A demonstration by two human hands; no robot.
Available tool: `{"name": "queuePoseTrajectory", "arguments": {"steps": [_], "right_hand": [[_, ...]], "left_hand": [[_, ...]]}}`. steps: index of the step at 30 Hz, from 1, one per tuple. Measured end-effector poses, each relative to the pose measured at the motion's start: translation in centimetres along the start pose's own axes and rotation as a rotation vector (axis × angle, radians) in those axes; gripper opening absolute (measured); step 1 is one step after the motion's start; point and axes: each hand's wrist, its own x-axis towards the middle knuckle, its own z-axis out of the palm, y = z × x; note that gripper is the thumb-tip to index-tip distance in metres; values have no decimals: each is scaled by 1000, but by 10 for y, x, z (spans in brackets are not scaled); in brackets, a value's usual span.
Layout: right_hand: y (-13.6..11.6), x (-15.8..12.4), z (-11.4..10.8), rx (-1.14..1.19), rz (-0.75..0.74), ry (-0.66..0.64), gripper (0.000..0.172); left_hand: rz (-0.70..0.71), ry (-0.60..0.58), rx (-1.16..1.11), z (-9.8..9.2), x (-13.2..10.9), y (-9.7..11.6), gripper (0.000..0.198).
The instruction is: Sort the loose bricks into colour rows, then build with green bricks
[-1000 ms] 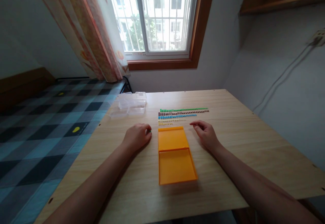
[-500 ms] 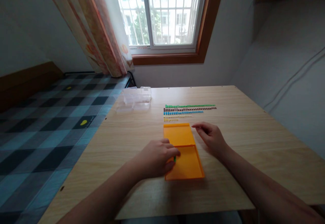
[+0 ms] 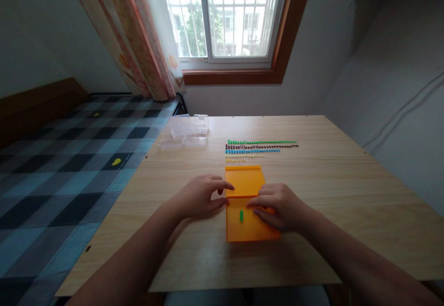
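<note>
An orange open box [image 3: 244, 182] lies on the wooden table [image 3: 340, 190], its two halves laid flat. A small green piece [image 3: 241, 215] rests in the near half. My left hand [image 3: 201, 197] touches the box's left edge, thumb and finger spread around the hinge line. My right hand [image 3: 277, 205] lies over the right side of the near half, fingers curled on the rim. Beyond the box are neat rows of small pieces [image 3: 258, 147]: green, dark brown, blue and yellow.
A clear plastic compartment case [image 3: 185, 132] stands at the table's far left. A bed with a blue checked cover [image 3: 62, 158] runs along the left side. A window and curtain are behind; a wall is close on the right.
My left hand carried the green piece from beside the box into its near half and let it go. My right hand moved from the table onto the box. The view tilted down slightly.
</note>
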Motion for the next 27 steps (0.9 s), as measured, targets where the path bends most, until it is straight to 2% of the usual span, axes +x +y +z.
{"name": "queuePoseTrajectory", "arguments": {"steps": [5,13,19,23,27], "right_hand": [[-14,6,7,-188,-114,-83,24],[-13,13,12,-254,-39,-162,26],[-12,19,15,-327,-40,-117,29],[-9,17,16,-285,-46,-62,24],[-10,18,19,-295,-39,-75,20]], "left_hand": [[-46,-54,-156,8,2,-13,31],[17,-54,-203,19,8,-12,27],[-21,-56,-209,25,10,-11,28],[-14,-61,-230,26,10,-15,29],[3,-66,-252,27,10,-19,28]]}}
